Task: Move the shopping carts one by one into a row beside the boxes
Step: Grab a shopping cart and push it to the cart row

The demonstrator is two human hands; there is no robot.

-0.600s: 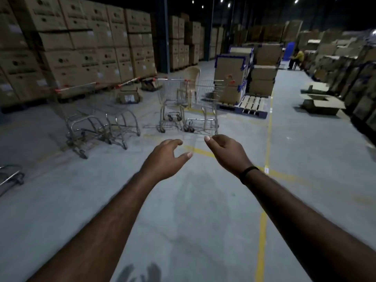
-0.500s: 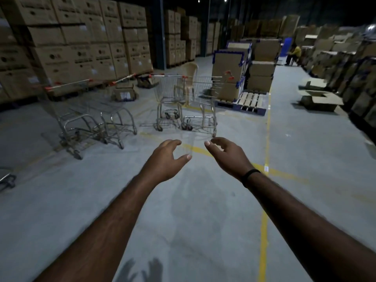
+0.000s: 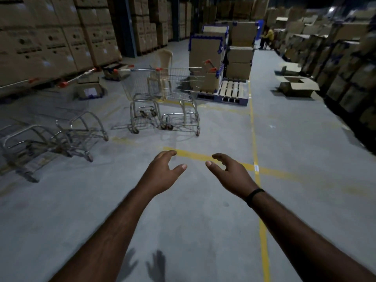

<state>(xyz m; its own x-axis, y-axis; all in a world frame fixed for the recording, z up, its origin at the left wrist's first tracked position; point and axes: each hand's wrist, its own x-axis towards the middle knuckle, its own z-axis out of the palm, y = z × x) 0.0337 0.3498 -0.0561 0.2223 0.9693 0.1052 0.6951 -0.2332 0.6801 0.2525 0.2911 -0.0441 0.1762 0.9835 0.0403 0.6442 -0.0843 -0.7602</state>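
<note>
Both grips released, empty — left hand [image 3: 160, 176] and right hand [image 3: 232, 176] well short of the shopping carts [image 3: 162, 98] ahead.

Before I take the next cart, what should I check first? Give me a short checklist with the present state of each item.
1. Left hand free: ok, open and holding nothing.
2. Right hand free: ok, open and holding nothing.
3. Floor between the hands and the nearest cart bare: ok.
4. Cart handle within reach: not ok, the cart stands well ahead of both hands.
5. That cart separate from the cart beside it: cannot tell, their frames overlap in this view.
6. Wheels roll freely: cannot tell.
</note>
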